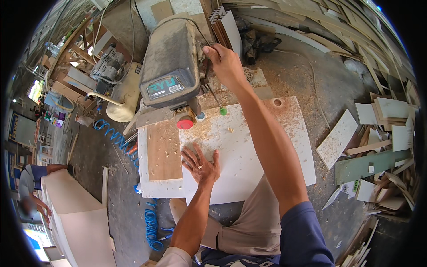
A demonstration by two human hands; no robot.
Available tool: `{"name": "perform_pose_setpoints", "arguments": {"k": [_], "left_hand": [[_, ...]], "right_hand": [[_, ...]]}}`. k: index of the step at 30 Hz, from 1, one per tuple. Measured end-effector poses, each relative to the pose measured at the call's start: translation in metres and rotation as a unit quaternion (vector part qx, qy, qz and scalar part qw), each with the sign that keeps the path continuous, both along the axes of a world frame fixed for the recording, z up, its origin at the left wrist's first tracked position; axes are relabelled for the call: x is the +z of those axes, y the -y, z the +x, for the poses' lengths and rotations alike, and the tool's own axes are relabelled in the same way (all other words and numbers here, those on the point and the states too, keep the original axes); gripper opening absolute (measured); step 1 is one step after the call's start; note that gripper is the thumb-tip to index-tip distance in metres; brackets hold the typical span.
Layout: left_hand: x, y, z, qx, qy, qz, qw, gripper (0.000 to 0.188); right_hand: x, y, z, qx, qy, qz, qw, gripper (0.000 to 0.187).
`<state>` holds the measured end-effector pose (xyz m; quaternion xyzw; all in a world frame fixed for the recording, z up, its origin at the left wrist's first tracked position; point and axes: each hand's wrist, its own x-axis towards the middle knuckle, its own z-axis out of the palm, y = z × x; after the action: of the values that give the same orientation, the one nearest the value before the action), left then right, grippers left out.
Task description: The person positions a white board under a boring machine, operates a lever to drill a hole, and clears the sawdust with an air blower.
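Head view | left hand [201,163] spread flat, palm down, pressing white board [249,147] under the drill press [171,66] | right hand [224,64] raised, fingers closed around feed lever [213,93] | sawdust [213,129] on board

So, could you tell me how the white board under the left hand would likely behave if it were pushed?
The white board looks flat and rigid, so it would probably slide without flexing. The sawdust scattered over it may make it slippery. The left hand pressing flat on it likely keeps it from shifting.
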<state>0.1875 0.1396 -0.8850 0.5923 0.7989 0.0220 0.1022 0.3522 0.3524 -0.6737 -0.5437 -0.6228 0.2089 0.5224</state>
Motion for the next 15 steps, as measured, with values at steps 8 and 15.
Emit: {"name": "perform_pose_setpoints", "arguments": {"k": [8,15], "left_hand": [[0.0002,0.0007,-0.0023,0.003,0.006,0.002,1.000,0.101],[0.0019,-0.0001,0.0011,0.003,0.007,0.001,1.000,0.100]], "right_hand": [[0.0015,-0.0041,-0.0087,-0.022,-0.032,-0.016,0.999,0.051],[0.0068,-0.0129,-0.0077,-0.061,0.018,-0.028,0.998,0.045]]}}
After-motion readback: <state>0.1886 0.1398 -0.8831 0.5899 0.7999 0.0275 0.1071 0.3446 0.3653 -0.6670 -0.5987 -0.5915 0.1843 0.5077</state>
